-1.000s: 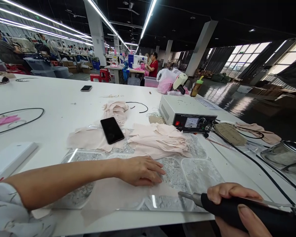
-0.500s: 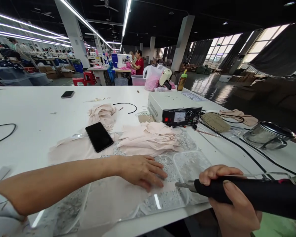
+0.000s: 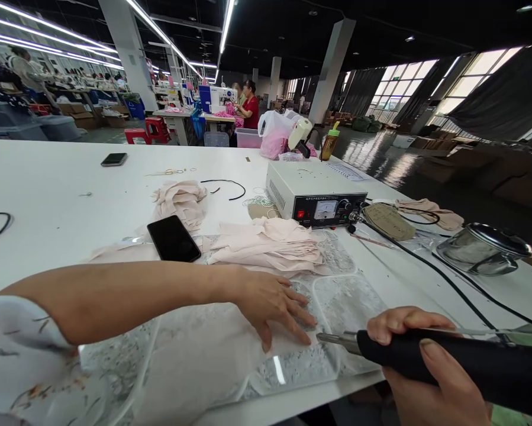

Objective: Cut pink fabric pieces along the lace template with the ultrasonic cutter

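My left hand (image 3: 278, 305) lies palm down with its fingers spread, pressing a pale pink fabric piece (image 3: 194, 355) onto a clear plastic template (image 3: 345, 302). In my right hand (image 3: 434, 361) is a black handheld ultrasonic tool (image 3: 474, 364), with my fingers wrapped round its grip. Its narrow metal tip points left, close to the fingertips of my left hand and the fabric's right end. Beyond my left hand sits a layered stack of pale pink fabric pieces (image 3: 268, 245). A black phone (image 3: 174, 238) rests behind my left forearm.
A control box (image 3: 316, 192) with a meter stands behind the fabric stack; a black cable (image 3: 429, 272) runs from it along the right. To the right are a lidded glass pot (image 3: 483, 251) and a cardboard piece (image 3: 389, 220). Crumpled fabric (image 3: 180, 201) and scissors (image 3: 168, 172) lie farther back.
My left hand has shifted slightly right and its fingers have spread wider. The tool has moved a little right and down with my right hand. The view has shifted slightly.
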Demonstrator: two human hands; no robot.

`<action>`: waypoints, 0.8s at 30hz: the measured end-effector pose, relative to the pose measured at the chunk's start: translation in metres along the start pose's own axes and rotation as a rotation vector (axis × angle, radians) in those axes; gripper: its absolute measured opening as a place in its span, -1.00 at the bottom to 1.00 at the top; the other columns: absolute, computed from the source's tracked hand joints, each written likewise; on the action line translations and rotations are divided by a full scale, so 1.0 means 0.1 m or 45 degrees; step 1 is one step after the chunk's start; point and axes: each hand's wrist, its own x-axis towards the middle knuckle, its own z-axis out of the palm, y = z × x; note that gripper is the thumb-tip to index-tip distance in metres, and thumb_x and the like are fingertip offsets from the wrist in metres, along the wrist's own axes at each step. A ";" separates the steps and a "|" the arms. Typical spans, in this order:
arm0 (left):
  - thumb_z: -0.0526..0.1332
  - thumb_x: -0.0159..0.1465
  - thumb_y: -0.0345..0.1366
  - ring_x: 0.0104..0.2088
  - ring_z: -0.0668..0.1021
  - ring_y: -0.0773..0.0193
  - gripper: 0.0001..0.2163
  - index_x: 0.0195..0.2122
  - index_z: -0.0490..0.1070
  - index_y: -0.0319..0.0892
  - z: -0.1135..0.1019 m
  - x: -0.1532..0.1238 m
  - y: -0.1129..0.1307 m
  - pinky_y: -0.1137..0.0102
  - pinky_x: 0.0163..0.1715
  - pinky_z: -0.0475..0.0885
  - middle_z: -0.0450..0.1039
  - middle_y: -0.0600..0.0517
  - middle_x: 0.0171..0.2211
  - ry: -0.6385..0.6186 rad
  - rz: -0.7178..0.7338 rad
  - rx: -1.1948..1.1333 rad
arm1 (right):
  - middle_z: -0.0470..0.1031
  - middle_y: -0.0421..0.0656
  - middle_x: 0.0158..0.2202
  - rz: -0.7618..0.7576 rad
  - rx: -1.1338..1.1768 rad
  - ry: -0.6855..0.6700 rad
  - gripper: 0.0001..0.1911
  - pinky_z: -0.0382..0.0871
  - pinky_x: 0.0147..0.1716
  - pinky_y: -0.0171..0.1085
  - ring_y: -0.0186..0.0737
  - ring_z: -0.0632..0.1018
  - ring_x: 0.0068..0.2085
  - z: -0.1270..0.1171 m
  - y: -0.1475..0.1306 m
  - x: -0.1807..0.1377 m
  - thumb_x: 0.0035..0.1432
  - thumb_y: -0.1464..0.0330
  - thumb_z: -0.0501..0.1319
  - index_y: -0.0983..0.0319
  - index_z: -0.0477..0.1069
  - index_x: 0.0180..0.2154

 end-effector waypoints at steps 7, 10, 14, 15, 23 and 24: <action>0.53 -0.13 -0.19 0.24 0.29 -0.09 -0.49 -0.11 0.53 0.24 0.03 0.10 -0.08 0.08 0.26 0.04 0.40 0.22 0.09 -0.026 -0.032 -0.038 | 0.30 -0.26 -0.56 0.059 -0.034 0.070 -0.85 0.33 -0.61 -0.29 -0.35 0.35 -0.58 0.01 0.00 -0.03 -0.10 0.28 0.28 0.21 0.37 -0.48; 0.55 -0.18 -0.15 0.23 0.29 -0.12 -0.47 -0.12 0.54 0.26 0.04 0.11 -0.10 0.06 0.25 0.07 0.41 0.23 0.08 -0.016 -0.055 -0.074 | 0.28 -0.27 -0.56 0.076 -0.039 0.107 -0.87 0.31 -0.61 -0.28 -0.34 0.35 -0.58 0.03 -0.02 -0.04 -0.10 0.30 0.27 0.19 0.37 -0.48; 0.57 -0.23 -0.17 0.22 0.32 -0.06 -0.50 -0.21 0.56 0.32 0.04 0.12 -0.13 0.16 0.23 0.14 0.40 0.34 0.06 0.048 -0.139 -0.184 | 0.27 -0.27 -0.56 0.099 -0.058 0.128 -0.86 0.29 -0.61 -0.26 -0.34 0.33 -0.59 0.04 -0.05 -0.04 -0.10 0.27 0.26 0.18 0.35 -0.49; 0.57 -0.24 -0.17 0.22 0.32 -0.05 -0.50 -0.22 0.56 0.32 0.04 0.12 -0.13 0.16 0.23 0.15 0.40 0.35 0.06 0.053 -0.151 -0.195 | 0.27 -0.27 -0.55 0.098 -0.060 0.126 -0.85 0.30 -0.61 -0.26 -0.34 0.34 -0.59 0.04 -0.06 -0.05 -0.09 0.27 0.26 0.18 0.35 -0.48; 0.57 -0.31 -0.11 0.20 0.33 -0.15 -0.42 -0.18 0.56 0.31 0.07 0.15 -0.18 0.05 0.21 0.13 0.42 0.29 0.05 0.029 -0.094 -0.126 | 0.27 -0.26 -0.56 0.104 -0.042 0.049 -0.79 0.30 -0.63 -0.30 -0.38 0.32 -0.59 0.14 -0.11 -0.19 -0.04 0.21 0.27 0.20 0.36 -0.47; 0.57 -0.29 -0.11 0.21 0.31 -0.16 -0.42 -0.15 0.55 0.30 0.08 0.15 -0.18 0.02 0.22 0.11 0.41 0.27 0.07 0.004 -0.092 -0.107 | 0.27 -0.26 -0.56 0.104 -0.038 0.051 -0.79 0.29 -0.64 -0.30 -0.38 0.32 -0.60 0.16 -0.11 -0.20 -0.05 0.21 0.27 0.20 0.36 -0.48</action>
